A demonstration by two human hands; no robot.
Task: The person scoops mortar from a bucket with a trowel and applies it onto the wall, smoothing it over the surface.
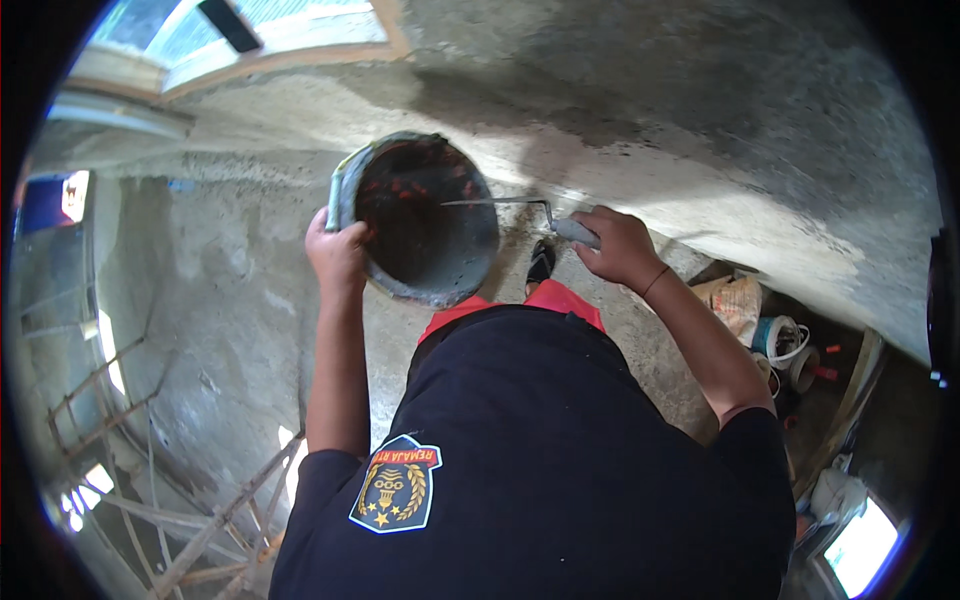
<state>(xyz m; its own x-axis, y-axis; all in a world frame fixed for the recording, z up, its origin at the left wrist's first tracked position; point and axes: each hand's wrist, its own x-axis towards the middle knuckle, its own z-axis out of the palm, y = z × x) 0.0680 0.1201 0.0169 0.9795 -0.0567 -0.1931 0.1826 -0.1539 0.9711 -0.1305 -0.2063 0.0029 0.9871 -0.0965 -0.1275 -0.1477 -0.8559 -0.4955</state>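
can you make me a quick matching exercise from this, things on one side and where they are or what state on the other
Things:
1. bucket
2. trowel
3. sack
4. ladder

Places or states:
a. lying on the floor at lower right
b. held at the rim by the left hand
c. standing at lower left
d. gripped by the right hand, blade in the bucket

Pairs: 1-b, 2-d, 3-a, 4-c

Dim interior, daylight from window [250, 35] top left, heavy fisheye edge bending.
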